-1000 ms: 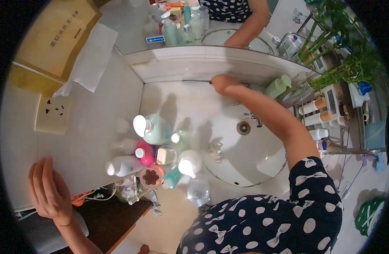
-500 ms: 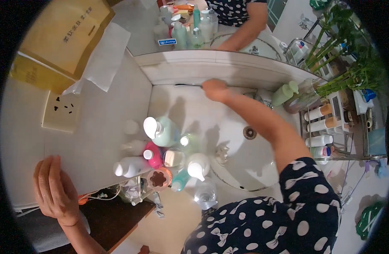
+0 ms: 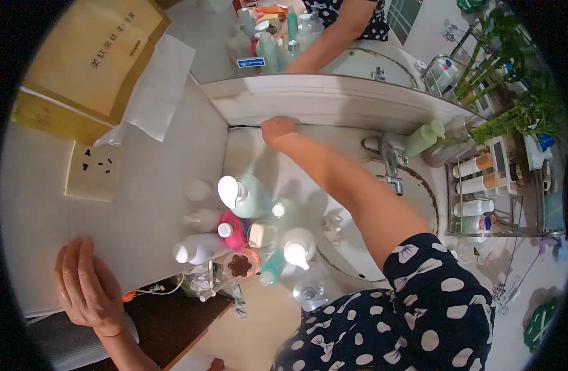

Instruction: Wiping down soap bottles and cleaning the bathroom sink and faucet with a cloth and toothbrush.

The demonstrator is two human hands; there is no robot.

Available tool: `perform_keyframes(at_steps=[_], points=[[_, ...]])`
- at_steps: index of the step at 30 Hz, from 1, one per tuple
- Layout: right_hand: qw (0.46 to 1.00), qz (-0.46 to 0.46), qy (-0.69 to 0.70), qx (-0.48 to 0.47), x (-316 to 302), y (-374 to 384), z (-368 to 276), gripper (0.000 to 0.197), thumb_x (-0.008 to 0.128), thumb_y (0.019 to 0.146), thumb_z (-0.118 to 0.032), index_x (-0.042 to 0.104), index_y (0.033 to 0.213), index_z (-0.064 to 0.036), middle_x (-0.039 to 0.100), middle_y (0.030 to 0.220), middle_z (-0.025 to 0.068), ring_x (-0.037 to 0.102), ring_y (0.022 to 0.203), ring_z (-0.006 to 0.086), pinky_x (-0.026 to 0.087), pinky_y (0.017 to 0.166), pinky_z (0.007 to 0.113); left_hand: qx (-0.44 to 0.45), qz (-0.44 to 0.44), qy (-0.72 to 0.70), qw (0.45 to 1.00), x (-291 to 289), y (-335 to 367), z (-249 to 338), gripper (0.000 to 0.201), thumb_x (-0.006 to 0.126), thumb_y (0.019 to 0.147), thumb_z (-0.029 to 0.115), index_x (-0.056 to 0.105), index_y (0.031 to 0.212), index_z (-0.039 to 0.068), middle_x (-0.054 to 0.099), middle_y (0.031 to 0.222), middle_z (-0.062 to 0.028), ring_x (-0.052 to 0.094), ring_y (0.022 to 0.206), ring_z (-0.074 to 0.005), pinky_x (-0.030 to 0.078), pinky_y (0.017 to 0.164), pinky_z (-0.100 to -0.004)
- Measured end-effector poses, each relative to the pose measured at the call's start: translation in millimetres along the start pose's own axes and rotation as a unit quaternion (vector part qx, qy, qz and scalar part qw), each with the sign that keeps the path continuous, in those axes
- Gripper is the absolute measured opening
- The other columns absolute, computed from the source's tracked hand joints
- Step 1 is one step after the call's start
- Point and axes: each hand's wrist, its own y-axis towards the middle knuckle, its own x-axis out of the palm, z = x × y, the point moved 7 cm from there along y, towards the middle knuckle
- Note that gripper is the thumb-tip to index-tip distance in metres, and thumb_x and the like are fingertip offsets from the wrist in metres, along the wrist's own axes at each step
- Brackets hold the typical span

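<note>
My right hand (image 3: 279,131) is closed at the back edge of the white washbasin counter (image 3: 247,150), where it meets the wall under the mirror. From its fist a thin dark stick-like tool (image 3: 243,127) points left along that seam, its tip near the corner. The fingers hide the rest of the tool, so I cannot tell its exact kind. My left hand (image 3: 89,285) holds nothing. Its wet-looking fingers are stretched out against the pale side wall (image 3: 145,229), below a power socket (image 3: 91,172).
Several bottles crowd the counter's left part, among them a pale green pump bottle (image 3: 250,196), a pink bottle (image 3: 233,230) and a white pump bottle (image 3: 298,246). The tap (image 3: 390,164), a green bottle (image 3: 422,141) and a rack (image 3: 503,229) stand right. A tissue pack (image 3: 92,59) hangs upper left.
My right hand has slid left along the back seam, taking the thin tool toward the corner. The tap now shows beyond my forearm. My left hand stays by the wall.
</note>
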Motion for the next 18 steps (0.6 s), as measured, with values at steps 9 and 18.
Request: perform_keyframes(at_steps=[9,18], points=[[0.999,0.001,-0.051,-0.017,-10.2,-44.9,119.6,0.026,0.051,0.087,-0.011,0.071,0.099,-0.0011,0.069,0.105,0.0204,0.067,0.099,0.0376,0.052,0.085,0.050,-0.011,0.000,-0.014,1.000,-1.4,1.8,-0.9,0.022,0.057,0.084,-0.007,0.068,0.101,0.002,0.067,0.100,-0.0107,0.066,0.094,-0.0293,0.056,0.081,-0.0384],[1.000,-0.017,0.000,0.018,2.1,-8.5,9.8,0.030,0.050,0.089,-0.012,0.070,0.110,-0.0038,0.065,0.118,0.0202,0.064,0.108,0.0355,0.051,0.090,0.048,-0.002,0.001,-0.006,1.000,0.3,0.4,1.3,0.022,0.057,0.084,-0.006,0.069,0.102,0.002,0.067,0.102,-0.0102,0.066,0.094,-0.0283,0.055,0.081,-0.0375]])
